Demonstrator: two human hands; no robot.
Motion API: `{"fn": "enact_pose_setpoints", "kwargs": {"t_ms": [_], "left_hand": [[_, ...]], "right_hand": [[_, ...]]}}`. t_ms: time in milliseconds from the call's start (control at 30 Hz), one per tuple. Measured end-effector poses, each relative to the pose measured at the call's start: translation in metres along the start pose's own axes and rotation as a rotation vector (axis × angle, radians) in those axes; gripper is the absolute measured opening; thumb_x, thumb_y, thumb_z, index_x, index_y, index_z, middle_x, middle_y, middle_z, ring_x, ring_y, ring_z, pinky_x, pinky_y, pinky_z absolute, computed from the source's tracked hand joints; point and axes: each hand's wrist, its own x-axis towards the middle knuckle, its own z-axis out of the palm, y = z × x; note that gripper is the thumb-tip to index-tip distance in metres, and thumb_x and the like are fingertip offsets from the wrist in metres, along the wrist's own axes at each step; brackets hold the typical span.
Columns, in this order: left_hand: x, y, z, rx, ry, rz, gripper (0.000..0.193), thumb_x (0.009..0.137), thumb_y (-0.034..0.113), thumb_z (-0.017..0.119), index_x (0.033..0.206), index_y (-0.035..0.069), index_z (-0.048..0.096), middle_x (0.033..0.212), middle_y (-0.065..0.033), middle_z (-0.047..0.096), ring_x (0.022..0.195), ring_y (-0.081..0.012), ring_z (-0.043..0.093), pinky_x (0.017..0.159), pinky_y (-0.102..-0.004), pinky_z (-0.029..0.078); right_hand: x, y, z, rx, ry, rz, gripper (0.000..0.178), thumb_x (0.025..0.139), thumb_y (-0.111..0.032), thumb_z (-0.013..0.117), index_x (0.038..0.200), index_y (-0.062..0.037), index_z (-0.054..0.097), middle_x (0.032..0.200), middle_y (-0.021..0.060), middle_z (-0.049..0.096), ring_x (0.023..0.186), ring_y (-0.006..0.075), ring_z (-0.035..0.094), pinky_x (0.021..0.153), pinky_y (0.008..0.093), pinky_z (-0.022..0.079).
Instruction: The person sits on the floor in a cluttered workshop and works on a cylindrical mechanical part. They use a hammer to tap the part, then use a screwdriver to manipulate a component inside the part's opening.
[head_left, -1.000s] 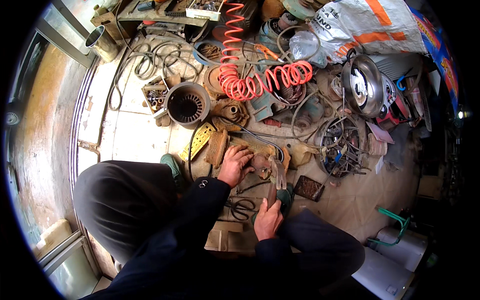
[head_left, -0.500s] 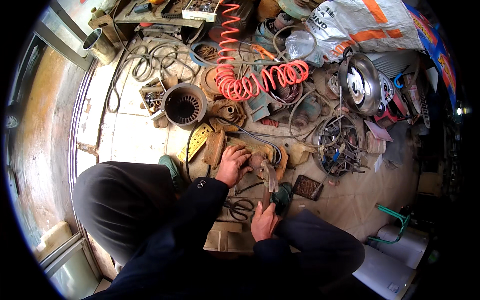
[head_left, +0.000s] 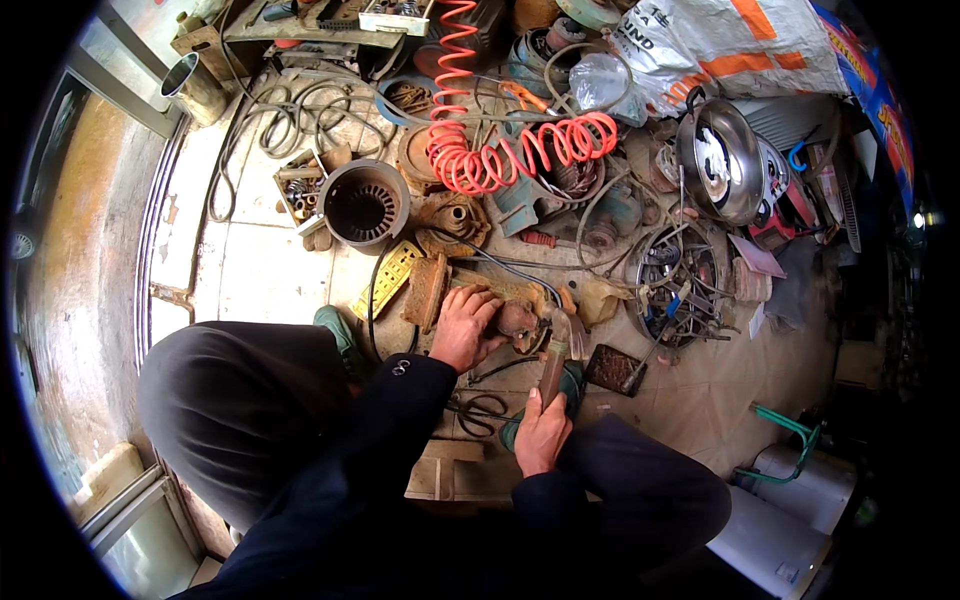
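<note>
Hammer (head_left: 557,362) has swung up and rightward in the right hand's (head_left: 543,432) grip, left hand (head_left: 467,328) apart, clamped on a rusty metal part (head_left: 517,318) near frame centre, work seemingly unfinished!

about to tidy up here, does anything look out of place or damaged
The shiny steel pan at upper right looks out of place: kitchenware among grimy machine parts. The flange beside the left hand looks rusted.
</note>
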Motion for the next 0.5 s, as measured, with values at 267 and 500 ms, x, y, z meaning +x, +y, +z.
{"fn": "enact_pose_setpoints", "kwargs": {"t_ms": [267,500], "left_hand": [[0.015,0.017,0.018,0.095,-0.045,-0.046,0.079,0.059,0.036,0.088,0.131,0.020,0.059,0.130,-0.0096,0.057,0.127,-0.0342,0.046,0.110,-0.0557,0.026],[0.021,0.021,0.017,0.092,-0.039,-0.062,0.075,0.059,0.031,0.086,0.129,0.021,0.060,0.121,-0.0079,0.058,0.119,-0.0335,0.049,0.106,-0.0536,0.029]], "right_hand": [[0.000,0.005,-0.002,-0.027,-0.052,-0.064,0.028,0.097,-0.026,0.062,0.096,0.0024,0.057,0.081,0.0269,0.066,0.075,0.0460,0.065,0.065,0.0510,0.050],[0.000,-0.004,-0.001,-0.142,-0.135,0.033,0.028,0.098,-0.024,0.060,0.099,0.0033,0.057,0.086,0.0307,0.066,0.083,0.0494,0.064,0.068,0.0533,0.049]]}}
